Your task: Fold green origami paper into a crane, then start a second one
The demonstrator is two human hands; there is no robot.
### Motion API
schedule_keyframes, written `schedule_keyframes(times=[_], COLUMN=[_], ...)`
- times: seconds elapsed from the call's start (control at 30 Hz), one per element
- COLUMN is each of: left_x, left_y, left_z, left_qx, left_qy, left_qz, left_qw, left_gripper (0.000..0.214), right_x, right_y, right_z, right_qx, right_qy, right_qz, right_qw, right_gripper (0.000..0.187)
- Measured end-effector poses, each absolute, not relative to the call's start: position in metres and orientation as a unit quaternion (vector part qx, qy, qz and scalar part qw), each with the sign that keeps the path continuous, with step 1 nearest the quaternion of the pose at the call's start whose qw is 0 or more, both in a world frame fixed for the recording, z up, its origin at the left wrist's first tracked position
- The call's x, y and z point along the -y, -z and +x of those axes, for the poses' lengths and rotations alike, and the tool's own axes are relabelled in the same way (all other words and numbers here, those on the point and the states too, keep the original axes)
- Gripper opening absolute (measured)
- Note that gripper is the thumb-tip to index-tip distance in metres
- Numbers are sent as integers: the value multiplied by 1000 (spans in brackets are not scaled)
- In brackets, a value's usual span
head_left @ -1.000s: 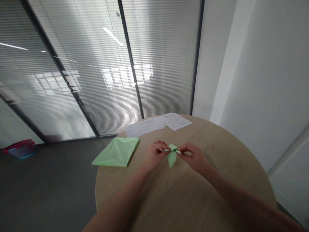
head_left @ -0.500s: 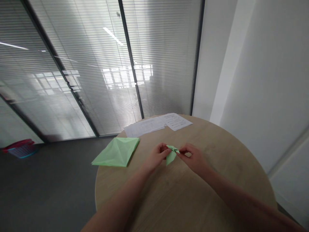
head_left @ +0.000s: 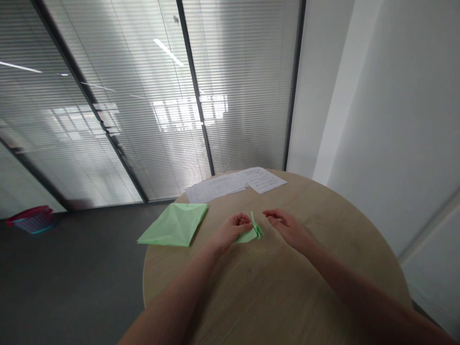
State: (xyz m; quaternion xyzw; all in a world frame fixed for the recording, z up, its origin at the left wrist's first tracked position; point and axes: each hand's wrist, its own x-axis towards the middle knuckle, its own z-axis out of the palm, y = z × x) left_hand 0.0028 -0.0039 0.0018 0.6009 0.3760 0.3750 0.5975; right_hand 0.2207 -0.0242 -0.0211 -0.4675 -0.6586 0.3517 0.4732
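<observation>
A small folded green paper figure rests near the middle of the round wooden table. My left hand is curled and pinches its left side. My right hand hovers just to the right of the figure, a short gap away, fingers loosely bent and holding nothing. A larger green sheet, creased into a flat square, lies at the table's left edge, partly overhanging it.
White printed papers lie at the table's far edge. Behind stand glass partitions with blinds. A white wall runs along the right. A red and blue basket sits on the grey floor at far left.
My right hand has let go of the green figure and drawn slightly right. The figure, held up between both hands before, has dropped to the table in my left hand.
</observation>
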Motion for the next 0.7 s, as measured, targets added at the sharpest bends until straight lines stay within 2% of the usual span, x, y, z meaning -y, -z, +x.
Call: schedule_keyframes(times=[0.1, 0.23, 0.37, 0.53, 0.7], left_x=[5, 8, 7, 0, -5], left_y=[-3, -5, -7, -4, 4], left_z=[3, 2, -3, -10, -12], left_qx=[-350, -361, -400, -427, -422], left_qy=[-350, -323, -277, -196, -171], left_qz=[615, 629, 627, 622, 644], left_qw=[614, 608, 608, 626, 615], left_gripper=[33, 30, 31, 38, 40], right_x=[23, 30, 33, 29, 25], right_y=[24, 22, 18, 17, 21], right_z=[217, 215, 219, 227, 232], right_qx=[672, 681, 640, 627, 631], right_qy=[-441, -499, -556, -558, -572], right_qz=[-438, -434, -434, -445, -448], right_qw=[403, 316, 305, 313, 274], right_gripper=[39, 46, 49, 49, 44])
